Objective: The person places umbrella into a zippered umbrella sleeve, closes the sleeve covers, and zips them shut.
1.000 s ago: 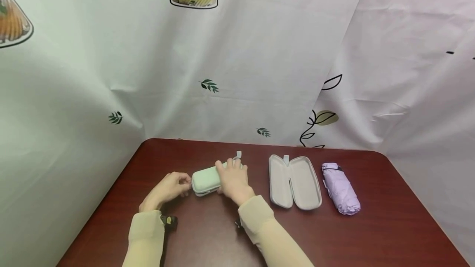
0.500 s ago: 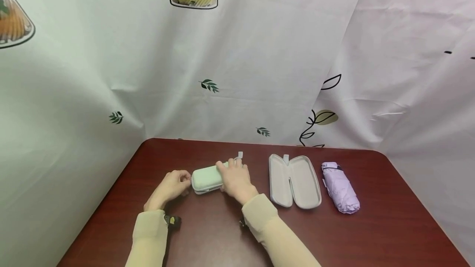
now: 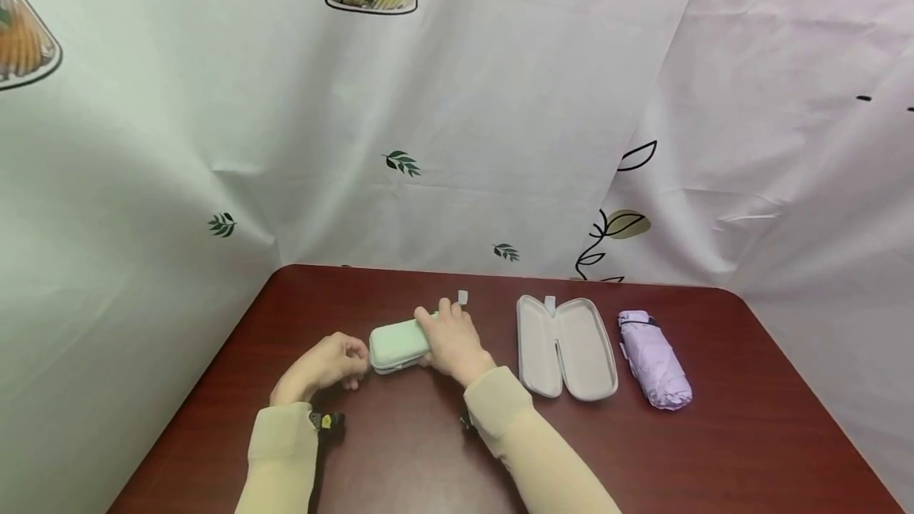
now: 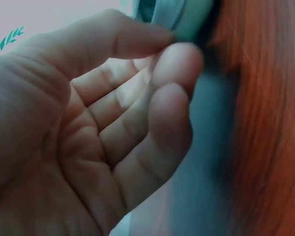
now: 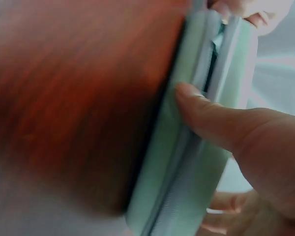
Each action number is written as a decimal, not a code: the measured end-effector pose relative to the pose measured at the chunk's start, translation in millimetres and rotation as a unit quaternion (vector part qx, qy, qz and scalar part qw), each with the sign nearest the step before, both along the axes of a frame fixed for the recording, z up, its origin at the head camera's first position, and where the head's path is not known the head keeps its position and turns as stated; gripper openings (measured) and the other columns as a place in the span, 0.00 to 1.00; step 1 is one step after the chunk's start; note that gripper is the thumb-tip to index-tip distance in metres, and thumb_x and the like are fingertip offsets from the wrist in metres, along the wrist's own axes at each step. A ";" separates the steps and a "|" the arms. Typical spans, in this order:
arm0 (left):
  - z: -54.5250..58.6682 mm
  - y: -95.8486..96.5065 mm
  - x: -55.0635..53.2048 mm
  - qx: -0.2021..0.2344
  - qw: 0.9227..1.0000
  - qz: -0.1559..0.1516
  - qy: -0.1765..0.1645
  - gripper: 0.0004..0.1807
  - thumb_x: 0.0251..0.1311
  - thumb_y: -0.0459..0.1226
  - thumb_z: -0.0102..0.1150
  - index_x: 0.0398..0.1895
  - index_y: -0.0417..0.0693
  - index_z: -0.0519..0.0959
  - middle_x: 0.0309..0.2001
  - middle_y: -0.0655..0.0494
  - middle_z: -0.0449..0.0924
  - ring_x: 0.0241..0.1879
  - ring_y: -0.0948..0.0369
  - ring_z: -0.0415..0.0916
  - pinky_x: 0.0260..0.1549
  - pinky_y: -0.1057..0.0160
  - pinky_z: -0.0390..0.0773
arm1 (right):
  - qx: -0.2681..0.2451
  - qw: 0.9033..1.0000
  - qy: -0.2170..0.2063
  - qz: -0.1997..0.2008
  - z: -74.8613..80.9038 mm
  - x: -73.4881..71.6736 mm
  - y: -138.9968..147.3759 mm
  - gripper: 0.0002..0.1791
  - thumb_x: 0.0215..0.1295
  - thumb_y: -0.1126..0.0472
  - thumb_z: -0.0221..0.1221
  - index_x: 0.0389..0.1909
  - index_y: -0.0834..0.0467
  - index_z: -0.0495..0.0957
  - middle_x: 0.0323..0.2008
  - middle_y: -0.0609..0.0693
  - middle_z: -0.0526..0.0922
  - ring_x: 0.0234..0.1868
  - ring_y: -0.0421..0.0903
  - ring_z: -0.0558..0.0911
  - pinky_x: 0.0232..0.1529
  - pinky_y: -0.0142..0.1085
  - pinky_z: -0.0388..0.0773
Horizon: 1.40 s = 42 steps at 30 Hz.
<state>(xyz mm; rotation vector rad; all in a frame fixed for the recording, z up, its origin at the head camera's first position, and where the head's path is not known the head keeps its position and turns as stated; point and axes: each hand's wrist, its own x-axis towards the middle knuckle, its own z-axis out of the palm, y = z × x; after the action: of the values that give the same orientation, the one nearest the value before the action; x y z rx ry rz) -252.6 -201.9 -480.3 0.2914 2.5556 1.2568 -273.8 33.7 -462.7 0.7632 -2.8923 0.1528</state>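
A pale green zippered hard case [image 3: 397,343] lies on the table, its grey loop tab [image 3: 462,297] sticking out at the far right end. My right hand [image 3: 453,339] grips the right part of the case from above, the thumb [image 5: 206,110] pressed along the zipped side. Along that side the zipper seam shows a dark gap towards the left end, while the part nearer the right hand looks closed. At the left end, my left hand [image 3: 328,363] has thumb and index finger pinched together against the case edge [image 4: 167,12], apparently on the zipper pull, which the fingertips mostly hide.
Right of the hands, a light grey-lined case [image 3: 567,347] lies spread open on the dark red table [image 3: 400,458]. Farther right is a folded lilac umbrella [image 3: 654,359]. A white patterned curtain [image 3: 464,101] hangs behind the table.
The right hand's grip has shifted slightly on the case. The left hand stays at the left end with only small finger movement. The case has hardly moved.
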 end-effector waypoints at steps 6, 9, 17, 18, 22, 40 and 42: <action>3.3 2.3 1.7 0.010 1.000 -0.017 -0.017 0.05 0.53 0.26 0.57 0.23 0.39 0.79 0.17 0.54 0.75 0.16 0.61 0.73 0.18 0.62 0.73 | 0.017 0.999 0.017 -0.047 -5.1 1.6 -6.0 0.37 0.46 0.39 0.73 0.54 0.48 0.69 0.42 0.56 0.69 0.43 0.54 0.71 0.43 0.46 0.69; 2.2 3.8 2.0 0.014 1.000 -0.011 -0.022 0.05 0.52 0.26 0.57 0.22 0.38 0.79 0.16 0.53 0.75 0.15 0.61 0.72 0.17 0.62 0.72 | 0.012 0.998 0.016 -0.062 -5.5 2.9 -9.2 0.38 0.46 0.38 0.73 0.56 0.47 0.70 0.43 0.56 0.69 0.43 0.54 0.71 0.45 0.48 0.70; -5.7 23.8 -4.7 0.031 0.998 0.049 0.018 0.06 0.51 0.28 0.56 0.20 0.38 0.79 0.14 0.54 0.75 0.13 0.60 0.73 0.16 0.64 0.71 | 0.001 0.991 0.025 -0.128 -12.8 6.4 -20.6 0.37 0.46 0.31 0.68 0.53 0.46 0.70 0.41 0.57 0.71 0.42 0.56 0.72 0.42 0.50 0.69; -6.0 26.5 -5.7 0.023 0.997 0.062 0.028 0.06 0.51 0.28 0.56 0.19 0.38 0.79 0.14 0.55 0.75 0.13 0.60 0.73 0.17 0.64 0.70 | -0.004 0.991 0.025 -0.132 -13.5 6.7 -21.8 0.37 0.46 0.31 0.68 0.53 0.46 0.70 0.40 0.57 0.71 0.42 0.56 0.72 0.41 0.50 0.69; -5.3 26.7 -5.4 -0.019 0.989 0.141 0.044 0.06 0.52 0.30 0.57 0.20 0.42 0.80 0.15 0.55 0.75 0.15 0.59 0.72 0.16 0.62 0.68 | -0.014 0.990 0.021 -0.136 -14.7 6.0 -24.5 0.36 0.46 0.33 0.69 0.52 0.46 0.70 0.39 0.56 0.70 0.41 0.56 0.71 0.40 0.50 0.69; -14.9 24.7 -14.2 -0.080 0.975 0.184 0.096 0.05 0.61 0.35 0.61 0.32 0.43 0.83 0.18 0.58 0.78 0.19 0.62 0.76 0.27 0.58 0.73 | -0.119 0.989 -0.052 -0.076 -9.0 6.2 -0.5 0.40 0.44 0.43 0.76 0.58 0.50 0.71 0.44 0.56 0.70 0.47 0.55 0.68 0.46 0.53 0.69; -14.8 24.7 -14.3 -0.086 0.973 0.187 0.104 0.05 0.60 0.34 0.60 0.31 0.43 0.84 0.18 0.58 0.79 0.19 0.63 0.77 0.30 0.57 0.74 | -0.135 0.987 -0.057 -0.062 -10.2 7.0 2.6 0.40 0.44 0.45 0.76 0.59 0.50 0.71 0.44 0.56 0.71 0.48 0.56 0.68 0.48 0.54 0.68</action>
<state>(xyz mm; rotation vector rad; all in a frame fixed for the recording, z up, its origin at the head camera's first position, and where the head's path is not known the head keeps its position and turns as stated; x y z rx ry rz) -266.8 -177.1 -495.1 -0.1079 2.9810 1.1594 -266.8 36.4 -472.9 0.5422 -2.9262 0.5762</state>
